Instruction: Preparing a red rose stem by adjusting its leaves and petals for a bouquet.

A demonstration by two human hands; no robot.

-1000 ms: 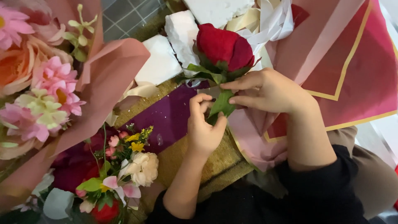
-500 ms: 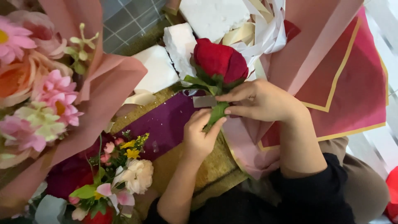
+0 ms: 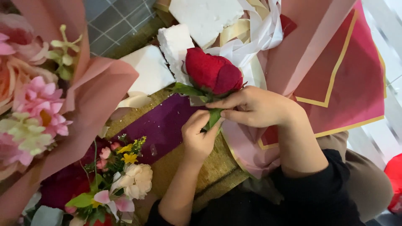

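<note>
I see my left hand and right hand both pinched shut on the green stem of a velvety red rose, held above shiny purple paper. Crumbly white foam blocks and curled cream ribbon lie just behind it.

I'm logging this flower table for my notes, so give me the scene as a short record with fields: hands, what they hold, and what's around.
left hand: pinching the green stem just under the bloom
right hand: fingers closed on the same stem, beside the leaves
held item: red rose, bloom pointing away from the person
under the hands: purple sheet over gold fabric
left side: pink-wrapped bouquet; small mixed posy
behind: white foam blocks, cream ribbon
right side: red wrapping paper with gold edge
</note>
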